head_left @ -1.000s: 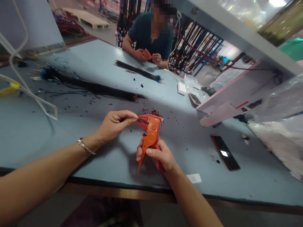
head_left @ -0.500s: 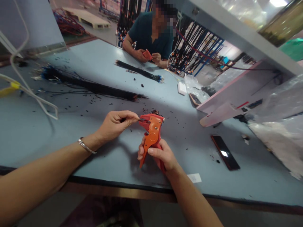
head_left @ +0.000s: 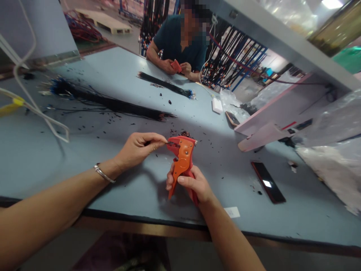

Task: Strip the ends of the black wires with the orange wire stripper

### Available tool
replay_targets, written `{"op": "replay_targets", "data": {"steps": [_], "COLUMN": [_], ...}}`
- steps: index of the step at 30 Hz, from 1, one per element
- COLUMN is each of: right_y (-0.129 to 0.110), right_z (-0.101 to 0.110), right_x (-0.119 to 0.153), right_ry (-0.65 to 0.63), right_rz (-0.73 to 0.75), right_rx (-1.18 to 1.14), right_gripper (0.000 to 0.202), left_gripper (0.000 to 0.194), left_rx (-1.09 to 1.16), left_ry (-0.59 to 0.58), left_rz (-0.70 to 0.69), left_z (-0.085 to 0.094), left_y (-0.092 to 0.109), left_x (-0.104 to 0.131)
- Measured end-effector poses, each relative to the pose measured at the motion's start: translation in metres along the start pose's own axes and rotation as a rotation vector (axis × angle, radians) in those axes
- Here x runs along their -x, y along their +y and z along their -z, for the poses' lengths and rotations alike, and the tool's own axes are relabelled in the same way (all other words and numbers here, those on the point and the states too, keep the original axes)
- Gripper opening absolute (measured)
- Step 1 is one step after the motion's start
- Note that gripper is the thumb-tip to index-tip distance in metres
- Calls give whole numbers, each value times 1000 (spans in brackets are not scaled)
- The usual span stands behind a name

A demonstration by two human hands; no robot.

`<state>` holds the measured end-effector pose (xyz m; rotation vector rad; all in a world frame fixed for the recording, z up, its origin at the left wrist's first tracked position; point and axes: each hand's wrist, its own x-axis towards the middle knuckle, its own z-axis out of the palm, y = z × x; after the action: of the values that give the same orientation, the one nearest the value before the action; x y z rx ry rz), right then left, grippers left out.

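Observation:
Thumb and fingertips of my left hand (head_left: 141,148) pinch a thin black wire (head_left: 170,142), whose end lies in the jaws of an orange and red wire stripper (head_left: 184,154). My right hand (head_left: 194,184) is wrapped round the tool's handles. Just behind the tool's head lies a small pile of black and copper-coloured scraps (head_left: 185,133). A long bundle of black wires (head_left: 113,103) with blue ends stretches across the left of the table (head_left: 107,195).
Across the table a person (head_left: 180,45) holds a red tool (head_left: 176,66) beside a shorter wire bundle (head_left: 166,85). At the right are a phone (head_left: 268,182), a white label (head_left: 232,212) and plastic bags (head_left: 332,165). A white wire stand (head_left: 56,130) is at the left.
The wire stripper and my right hand have shifted very slightly to the right, and my left fingertips moved with them. The wire is still pinched.

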<state>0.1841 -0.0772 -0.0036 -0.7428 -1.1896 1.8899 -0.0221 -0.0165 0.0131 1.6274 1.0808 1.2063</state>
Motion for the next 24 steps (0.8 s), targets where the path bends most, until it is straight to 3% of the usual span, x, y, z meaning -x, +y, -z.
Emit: {"op": "replay_targets", "data": {"steps": [24], "right_y": [2], "right_z": [0], "right_x": [1], "right_ry": [-9], "right_rz": [-59], "right_rx": [-128], "right_gripper": [34], "left_gripper": [20], "left_rx": [-28], "left_ry": [-6], "left_rz": [0], "left_z": [0], "left_y": [-1], "left_x": [-2]}}
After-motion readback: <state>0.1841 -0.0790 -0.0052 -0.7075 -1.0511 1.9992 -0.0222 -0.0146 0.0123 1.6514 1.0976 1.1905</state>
